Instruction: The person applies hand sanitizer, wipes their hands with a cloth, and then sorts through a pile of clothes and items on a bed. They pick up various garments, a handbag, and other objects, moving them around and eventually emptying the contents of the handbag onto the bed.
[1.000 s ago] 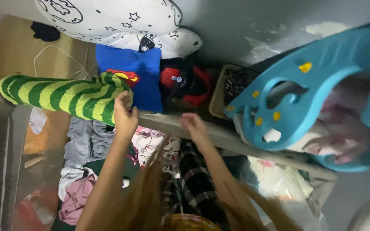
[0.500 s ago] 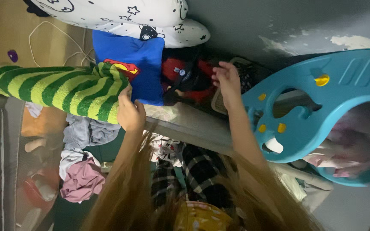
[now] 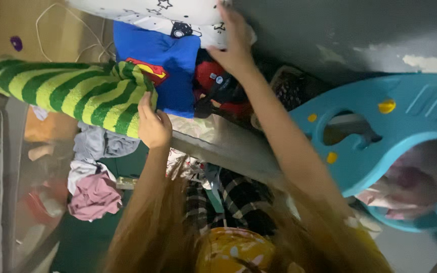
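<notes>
My left hand (image 3: 153, 125) grips the near end of a long green-and-yellow striped plush bolster (image 3: 67, 93) that lies across the left side. My right hand (image 3: 234, 43) reaches far up, fingers spread flat against the edge of a white pillow with black star drawings (image 3: 178, 23); I see nothing held in it. Between my hands sits a blue cushion with a red and yellow emblem (image 3: 173, 76), and beside that a red and black soft item (image 3: 218, 86). Strands of long hair hang over both forearms.
A large teal plastic piece with yellow studs (image 3: 380, 136) fills the right side. A grey ledge (image 3: 228, 151) runs diagonally under the cushions. Loose clothes (image 3: 97, 172) and a dark plaid cloth (image 3: 238, 194) lie below it. A white cord (image 3: 67, 20) trails at top left.
My right hand rose from the ledge, past the red and black item, up to the white pillow. My left hand stayed at the bolster's end.
</notes>
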